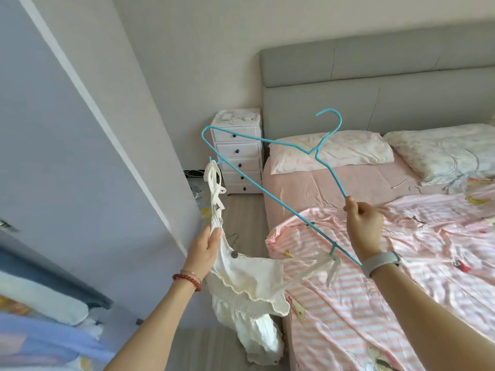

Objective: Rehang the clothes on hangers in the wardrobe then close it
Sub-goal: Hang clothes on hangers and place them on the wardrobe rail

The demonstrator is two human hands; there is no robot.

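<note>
The right hand (363, 223) covers the blue hanger's (270, 195) lower corner, the white garment's (249, 287) hem sinks behind the bed (348, 330) edge, the small items atop the drawer unit (238, 153) are too small to name, and the wardrobe (40, 303) contents at lower left are blurred and cropped.

Drawer chest (238, 153) stands left of bed (348, 188) (against headboard (375, 76)).

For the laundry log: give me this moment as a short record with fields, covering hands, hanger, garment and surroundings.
left hand: grips the white garment near its top
right hand: pinches one end of the blue hanger
hanger: held tilted in the air, hook up
garment: straps looped on both hanger ends, body hanging beside the bed
wardrobe door: at left, open
background: white drawer unit, grey headboard
</note>
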